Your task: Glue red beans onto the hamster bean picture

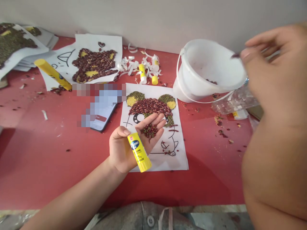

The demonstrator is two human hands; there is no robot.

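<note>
Left hand (124,147) palm-up, fingers clamped on a yellow glue stick (139,152), red beans (149,130) cupped in palm, directly above a bean-collage paper sheet (175,153) on the red counter (48,166). Right hand (271,70) blurred beside a white plastic bucket (206,67); grip cannot be told.

I see a yellow glue stick (139,152) with a blue label, dark red beans (149,130), green-and-yellow bean ears (133,99) on white paper (178,161), and a red tabletop (48,166).
</note>
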